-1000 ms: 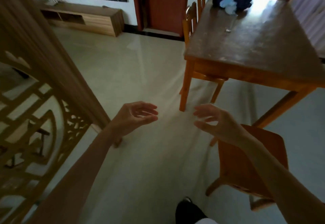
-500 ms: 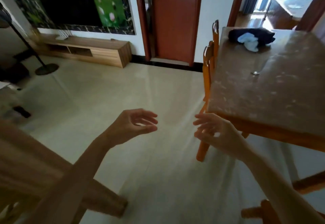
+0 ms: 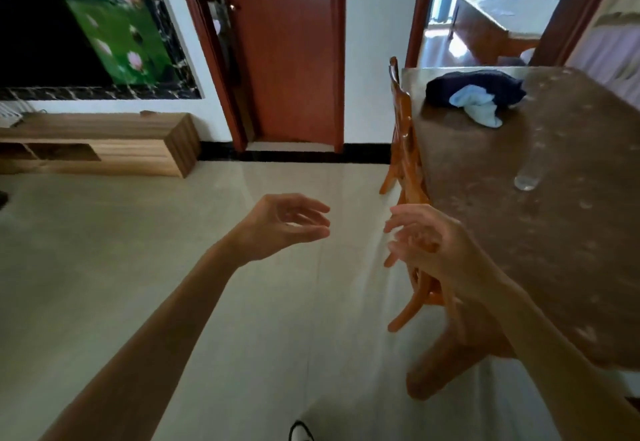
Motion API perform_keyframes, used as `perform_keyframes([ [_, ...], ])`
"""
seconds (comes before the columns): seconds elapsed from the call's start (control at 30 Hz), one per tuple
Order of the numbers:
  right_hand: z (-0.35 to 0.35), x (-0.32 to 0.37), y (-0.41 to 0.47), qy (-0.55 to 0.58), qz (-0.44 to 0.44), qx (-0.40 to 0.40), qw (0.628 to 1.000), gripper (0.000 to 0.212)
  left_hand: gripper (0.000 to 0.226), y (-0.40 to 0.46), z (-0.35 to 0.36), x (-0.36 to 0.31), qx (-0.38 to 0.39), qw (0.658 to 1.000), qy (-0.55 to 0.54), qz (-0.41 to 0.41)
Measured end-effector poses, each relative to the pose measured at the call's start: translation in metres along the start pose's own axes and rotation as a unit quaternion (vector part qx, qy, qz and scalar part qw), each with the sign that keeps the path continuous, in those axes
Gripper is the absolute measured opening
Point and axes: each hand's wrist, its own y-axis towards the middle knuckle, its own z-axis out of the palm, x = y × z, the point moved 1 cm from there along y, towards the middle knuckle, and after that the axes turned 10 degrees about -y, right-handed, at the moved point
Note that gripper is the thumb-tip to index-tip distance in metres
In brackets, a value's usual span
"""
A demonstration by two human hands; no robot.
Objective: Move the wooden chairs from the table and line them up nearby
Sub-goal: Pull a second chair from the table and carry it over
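Observation:
Two orange wooden chairs stand pushed in along the left side of the brown table (image 3: 502, 232). The nearer chair (image 3: 408, 170) shows its backrest and a curved leg; the farther chair (image 3: 393, 71) shows only the top of its back. My right hand (image 3: 429, 246) hovers with fingers spread in front of the nearer chair's back, and I cannot tell whether it touches. My left hand (image 3: 280, 226) is open over the floor, left of the chair, holding nothing.
A dark and light-blue cloth bundle (image 3: 474, 96) and a clear glass (image 3: 527, 177) lie on the table. A low wooden TV cabinet (image 3: 104, 144) stands at the left wall under a screen. A red door (image 3: 287, 49) is straight ahead. Pale tile floor (image 3: 173, 250) spreads to the left.
My view has moved forward along the table's left side and lifted. The carved wooden screen and the near chair dropped out of view. Both hands stay open; the right one has come up to the nearer chair's back.

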Motion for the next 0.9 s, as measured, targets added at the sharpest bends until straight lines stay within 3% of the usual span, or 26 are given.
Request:
perform_keyframes([
  [0.3,0.004,-0.074,0.158,-0.044,0.100,-0.119,0.987,0.050,0.032,0.227,-0.093,0.034,0.158,0.987,0.008,0.036],
  [0.43,-0.005,-0.126,0.215,-0.066,0.136,-0.169,0.974,0.040,0.031,0.332,-0.103,0.058,0.205,0.978,0.017,0.048],
  [0.7,-0.017,-0.204,0.314,-0.075,0.247,-0.219,0.941,0.053,0.031,0.519,-0.090,0.088,0.320,0.946,0.036,0.044],
  [0.8,-0.025,-0.218,0.320,-0.120,0.319,-0.234,0.911,0.055,0.041,0.569,-0.066,0.101,0.391,0.901,0.148,0.113],
  [0.9,-0.025,-0.227,0.311,-0.190,0.411,-0.202,0.869,0.067,0.055,0.606,-0.032,0.119,0.449,0.827,0.264,0.212],
])
